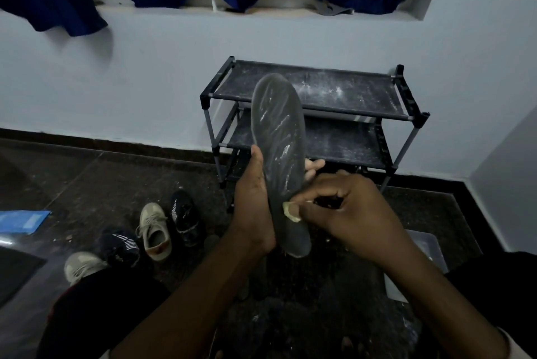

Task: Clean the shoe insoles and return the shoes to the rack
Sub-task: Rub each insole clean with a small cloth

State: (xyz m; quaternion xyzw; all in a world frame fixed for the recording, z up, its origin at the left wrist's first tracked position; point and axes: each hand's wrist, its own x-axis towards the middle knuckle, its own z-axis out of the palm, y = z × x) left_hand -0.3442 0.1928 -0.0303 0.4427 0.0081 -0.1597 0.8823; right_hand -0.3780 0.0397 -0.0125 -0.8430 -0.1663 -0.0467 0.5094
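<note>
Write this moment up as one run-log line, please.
phase: wiping | left hand: holds insole, toe up | right hand: pinches pale wipe against its lower end | shoes: on floor | rack: dusty

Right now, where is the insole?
Head view, centre: the left hand holds the grey insole up in front of the black shoe rack, with the right hand pinching a pale wipe against its lower end.

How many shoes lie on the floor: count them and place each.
4. A black shoe stands nearest the rack, a beige shoe beside it, a dark striped shoe further left, and a pale shoe partly hidden lowest left. The arms may hide more.
</note>
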